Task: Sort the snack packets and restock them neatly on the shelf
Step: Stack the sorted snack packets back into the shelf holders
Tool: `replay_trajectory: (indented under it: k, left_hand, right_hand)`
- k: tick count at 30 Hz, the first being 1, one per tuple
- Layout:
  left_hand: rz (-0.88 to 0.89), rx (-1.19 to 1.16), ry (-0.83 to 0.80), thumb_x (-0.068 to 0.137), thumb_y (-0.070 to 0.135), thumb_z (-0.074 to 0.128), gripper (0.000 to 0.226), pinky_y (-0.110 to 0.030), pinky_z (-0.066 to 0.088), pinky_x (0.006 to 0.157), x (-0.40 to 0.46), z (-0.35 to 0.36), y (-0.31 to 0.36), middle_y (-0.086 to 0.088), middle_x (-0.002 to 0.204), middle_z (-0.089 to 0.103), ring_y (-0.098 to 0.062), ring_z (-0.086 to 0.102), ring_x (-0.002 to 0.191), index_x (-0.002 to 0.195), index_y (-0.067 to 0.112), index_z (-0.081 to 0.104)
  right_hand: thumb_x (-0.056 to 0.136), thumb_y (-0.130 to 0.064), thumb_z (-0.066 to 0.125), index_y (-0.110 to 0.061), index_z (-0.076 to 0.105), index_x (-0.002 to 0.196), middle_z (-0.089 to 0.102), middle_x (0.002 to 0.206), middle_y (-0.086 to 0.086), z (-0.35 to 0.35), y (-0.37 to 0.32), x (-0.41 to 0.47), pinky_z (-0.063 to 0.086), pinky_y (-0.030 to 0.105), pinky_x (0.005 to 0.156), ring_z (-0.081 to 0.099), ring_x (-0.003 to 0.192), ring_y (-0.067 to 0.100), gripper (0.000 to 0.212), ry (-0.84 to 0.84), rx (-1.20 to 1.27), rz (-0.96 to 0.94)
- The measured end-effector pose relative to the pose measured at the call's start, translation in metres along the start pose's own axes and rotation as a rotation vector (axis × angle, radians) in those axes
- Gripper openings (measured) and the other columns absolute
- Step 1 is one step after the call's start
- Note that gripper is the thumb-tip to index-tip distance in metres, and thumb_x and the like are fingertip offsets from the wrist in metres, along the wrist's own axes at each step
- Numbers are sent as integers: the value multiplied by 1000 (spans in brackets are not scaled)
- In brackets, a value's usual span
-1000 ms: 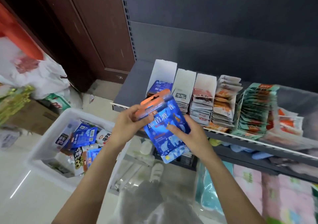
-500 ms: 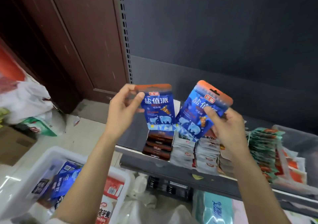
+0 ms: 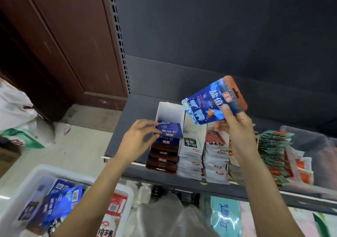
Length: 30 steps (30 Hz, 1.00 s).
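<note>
My left hand (image 3: pixel 140 136) holds a blue snack packet (image 3: pixel 171 130) by its edge at the back of the leftmost white display box (image 3: pixel 169 109), on top of the row of matching blue-and-brown packets (image 3: pixel 164 156). My right hand (image 3: pixel 235 125) pinches a second blue packet with an orange top (image 3: pixel 209 103), tilted in the air above the shelf. The grey shelf (image 3: pixel 125 127) carries rows of white packets (image 3: pixel 191 156) and green packets (image 3: pixel 273 145) to the right.
A white plastic bin (image 3: pixel 31 182) with more blue and red packets stands at lower left. White bags lie on the floor at the left. A brown wooden door is behind. Tissue packs sit on the lower shelf.
My left hand has dropped from chest height and set its packet into the leftmost box. My right hand has shifted right, tilting its packet further.
</note>
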<state>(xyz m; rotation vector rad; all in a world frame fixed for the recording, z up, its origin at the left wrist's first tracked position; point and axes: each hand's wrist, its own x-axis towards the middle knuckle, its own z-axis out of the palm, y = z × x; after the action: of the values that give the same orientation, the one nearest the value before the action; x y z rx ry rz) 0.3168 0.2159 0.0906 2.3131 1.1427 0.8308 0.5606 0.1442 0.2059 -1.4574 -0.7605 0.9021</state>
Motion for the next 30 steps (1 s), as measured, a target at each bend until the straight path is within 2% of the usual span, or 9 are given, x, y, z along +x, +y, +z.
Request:
replay_trajectory:
  k: [4, 7, 10, 15, 18, 20, 23, 28, 30]
  left_hand:
    - [-14, 217, -115, 80, 23, 75, 17, -42, 51, 87, -5, 3, -6, 0, 124, 59, -27, 51, 115, 97, 24, 75]
    - [-13, 258, -125, 82, 23, 73, 21, -43, 51, 87, -11, 4, -3, -3, 129, 56, -27, 49, 119, 102, 23, 73]
    - [-63, 233, -142, 84, 25, 71, 23, -41, 49, 89, -14, 5, 0, -1, 133, 53, -24, 47, 124, 107, 21, 71]
    - [-143, 140, -4, 85, 25, 68, 19, -34, 51, 80, -24, 2, 4, 2, 117, 63, -21, 56, 110, 103, 20, 71]
    - [-263, 55, 52, 87, 42, 50, 30, -32, 50, 78, -34, -4, 13, 6, 105, 67, -18, 60, 100, 102, 23, 68]
    - [-274, 44, 101, 85, 47, 42, 37, -27, 50, 74, -52, -12, 22, 9, 95, 67, -12, 62, 91, 98, 23, 67]
    - [-251, 91, 152, 87, 45, 42, 33, -6, 35, 64, -94, -26, 45, 17, 80, 64, -4, 58, 81, 93, 23, 67]
    - [-329, 182, 300, 90, 36, 47, 26, -21, 45, 63, -202, -44, 80, 12, 77, 67, -5, 60, 69, 86, 20, 68]
    - [-484, 228, 209, 89, 38, 48, 25, -26, 48, 64, -245, -48, 85, 12, 83, 69, -9, 63, 76, 89, 23, 68]
  right_hand:
    - [95, -24, 53, -16, 63, 103, 69, 79, -1, 23, 11, 11, 53, 23, 60, 62, 61, 6, 15, -154, -146, -27]
    - [95, -23, 53, -13, 61, 118, 69, 84, 0, 46, 28, 22, 56, 25, 65, 66, 74, 10, 26, -290, -473, -155]
    - [96, -22, 53, -13, 64, 116, 69, 106, 2, 63, 49, 30, 52, 26, 75, 64, 96, 16, 25, -342, -808, -328]
    - [94, -21, 56, -18, 56, 129, 60, 128, 2, 58, 70, 16, 50, 31, 89, 56, 114, 19, 35, -411, -995, -383]
    - [94, -15, 56, -21, 45, 139, 44, 141, 1, 41, 73, -5, 51, 32, 91, 46, 124, 17, 47, -431, -1088, -365]
    - [93, -6, 53, -16, 50, 135, 47, 137, 5, 32, 71, -26, 50, 33, 91, 50, 119, 19, 43, -369, -1100, -463]
    - [92, -9, 53, -13, 60, 122, 62, 118, 6, 20, 68, -68, 46, 35, 89, 57, 106, 22, 31, -314, -1006, -623]
    - [93, -27, 41, -19, 67, 106, 69, 84, -6, 7, 95, -144, 43, 30, 76, 59, 78, 13, 30, -479, -817, -667]
    - [92, -25, 47, -21, 68, 102, 68, 77, -5, 13, 116, -169, 46, 29, 63, 61, 71, 14, 24, -588, -810, -600]
